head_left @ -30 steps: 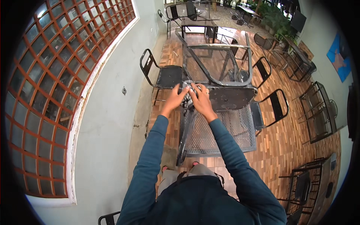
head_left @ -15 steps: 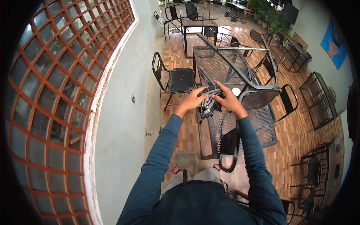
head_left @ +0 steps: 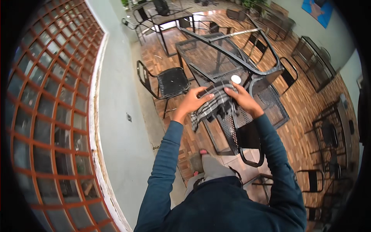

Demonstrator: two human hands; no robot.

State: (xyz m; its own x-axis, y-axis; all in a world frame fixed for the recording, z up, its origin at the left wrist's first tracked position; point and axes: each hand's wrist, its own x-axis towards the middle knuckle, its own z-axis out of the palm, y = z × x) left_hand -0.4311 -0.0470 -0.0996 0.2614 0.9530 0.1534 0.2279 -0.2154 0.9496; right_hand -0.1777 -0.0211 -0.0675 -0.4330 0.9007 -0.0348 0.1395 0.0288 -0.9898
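A black, grey and white checked cloth (head_left: 216, 101) hangs between my two hands, its lower edge loose and bunched. My left hand (head_left: 194, 101) pinches it at the left side, thumb on top. On the right side my right hand (head_left: 243, 98) grips it, with the fingers partly behind the fabric. Beneath the cloth is a black metal mesh table (head_left: 208, 58). An upturned black metal chair (head_left: 266, 72) lies on that table, its legs pointing up and away. Just beyond my right fingers sits a small white round thing (head_left: 235, 79).
A black chair (head_left: 173, 82) stands left of the mesh table, near the grey wall (head_left: 119, 154). Another black chair (head_left: 249, 139) is close below my right forearm. Farther tables and chairs (head_left: 315, 62) line the right side. An orange lattice window (head_left: 54, 116) fills the left.
The cloth was bunched up between my hands and is now spread wider, with my hands farther apart. My view has turned, so the room appears tilted.
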